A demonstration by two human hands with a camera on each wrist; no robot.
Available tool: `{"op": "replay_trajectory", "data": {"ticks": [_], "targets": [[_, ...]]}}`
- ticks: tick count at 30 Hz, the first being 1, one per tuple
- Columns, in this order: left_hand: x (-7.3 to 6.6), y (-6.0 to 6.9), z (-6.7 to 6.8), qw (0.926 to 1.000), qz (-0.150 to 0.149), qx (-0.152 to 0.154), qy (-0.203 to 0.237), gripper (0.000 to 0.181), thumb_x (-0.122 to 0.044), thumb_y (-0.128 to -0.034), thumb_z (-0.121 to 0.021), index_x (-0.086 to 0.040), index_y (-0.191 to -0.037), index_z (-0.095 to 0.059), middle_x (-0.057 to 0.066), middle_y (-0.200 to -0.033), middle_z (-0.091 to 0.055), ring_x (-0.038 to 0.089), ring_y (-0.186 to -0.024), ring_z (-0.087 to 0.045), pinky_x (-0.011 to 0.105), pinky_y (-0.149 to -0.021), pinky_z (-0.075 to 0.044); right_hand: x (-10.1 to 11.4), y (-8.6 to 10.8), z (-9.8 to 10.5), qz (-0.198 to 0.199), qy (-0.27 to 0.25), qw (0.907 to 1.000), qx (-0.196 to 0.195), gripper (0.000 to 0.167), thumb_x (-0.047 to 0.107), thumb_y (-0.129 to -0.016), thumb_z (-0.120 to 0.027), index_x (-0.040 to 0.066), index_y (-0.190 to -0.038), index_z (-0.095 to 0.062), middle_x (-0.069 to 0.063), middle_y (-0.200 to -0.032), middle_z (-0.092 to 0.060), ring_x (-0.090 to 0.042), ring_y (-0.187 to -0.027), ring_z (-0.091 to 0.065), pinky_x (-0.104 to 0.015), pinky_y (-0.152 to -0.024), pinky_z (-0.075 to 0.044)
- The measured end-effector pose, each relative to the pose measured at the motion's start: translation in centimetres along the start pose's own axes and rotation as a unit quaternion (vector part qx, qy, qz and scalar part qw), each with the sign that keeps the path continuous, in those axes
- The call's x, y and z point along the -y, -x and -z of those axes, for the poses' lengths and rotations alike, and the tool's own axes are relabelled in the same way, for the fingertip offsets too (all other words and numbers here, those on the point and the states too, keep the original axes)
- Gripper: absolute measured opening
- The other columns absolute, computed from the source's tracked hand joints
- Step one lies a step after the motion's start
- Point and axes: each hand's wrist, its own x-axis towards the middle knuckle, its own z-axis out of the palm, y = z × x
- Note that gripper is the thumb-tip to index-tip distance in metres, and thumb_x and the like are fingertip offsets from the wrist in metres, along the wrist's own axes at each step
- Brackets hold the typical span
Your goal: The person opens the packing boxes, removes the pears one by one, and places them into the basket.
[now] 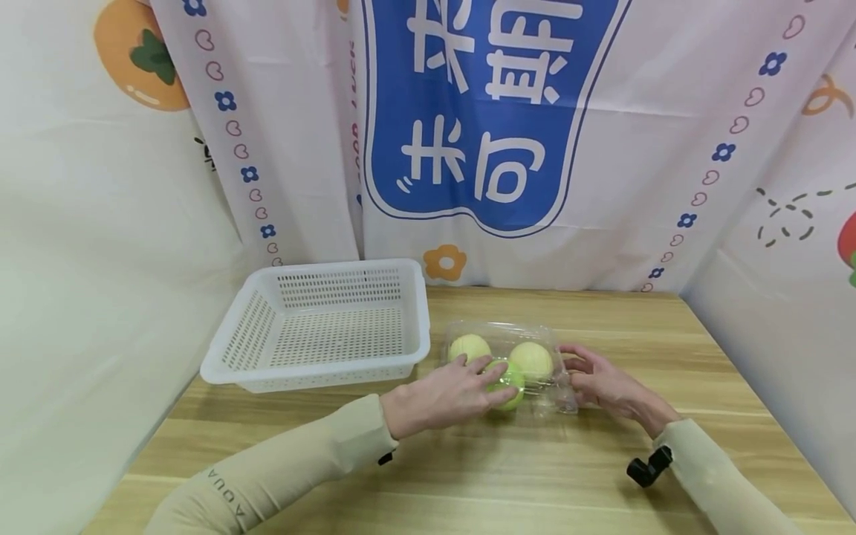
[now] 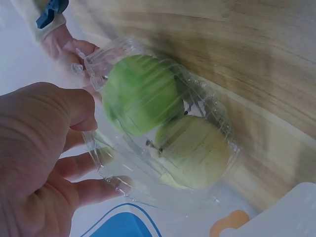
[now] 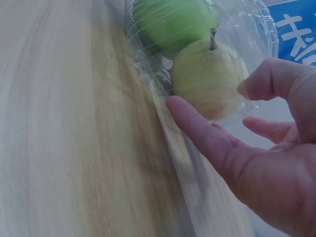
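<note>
A clear plastic clamshell box (image 1: 562, 397) on the table holds a green apple (image 1: 513, 386) in front and two pale yellow fruits (image 1: 470, 347) (image 1: 531, 360) behind. My left hand (image 1: 444, 394) reaches over the box's left front, fingers spread on the clear plastic above the fruit. In the left wrist view, the left hand's (image 2: 44, 158) fingertips touch the plastic beside the green apple (image 2: 142, 94). At the box's right side is my right hand (image 1: 611, 386), its fingers by the wall; in the right wrist view its (image 3: 266, 143) fingers lie loosely extended along the box beside a yellow fruit (image 3: 207, 79).
A white perforated basket (image 1: 417, 319) stands left of the box, with nothing in it. The wooden table (image 1: 468, 475) ends at a printed cloth (image 1: 321, 186) hanging behind, and white cloth hangs on both sides.
</note>
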Motion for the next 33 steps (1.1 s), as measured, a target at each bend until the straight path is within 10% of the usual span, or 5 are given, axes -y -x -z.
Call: {"op": "replay_trajectory", "data": {"ticks": [33], "targets": [[2.0,0.3,1.7,0.996,0.0,-0.007,0.089,0.056,-0.005,-0.0974,-0.053,-0.029,-0.147,-0.045,0.009,-0.152,-0.045,0.025,-0.127,-0.057,0.032,-0.091,-0.055,0.0,0.5,0.5,0.025,-0.028,0.9988,0.029,0.081,-0.002,-0.095,-0.052,0.003,-0.157,0.0,-0.041,-0.152,-0.01,-0.022,-0.112,-0.063,-0.05,-0.094,-0.052]]}}
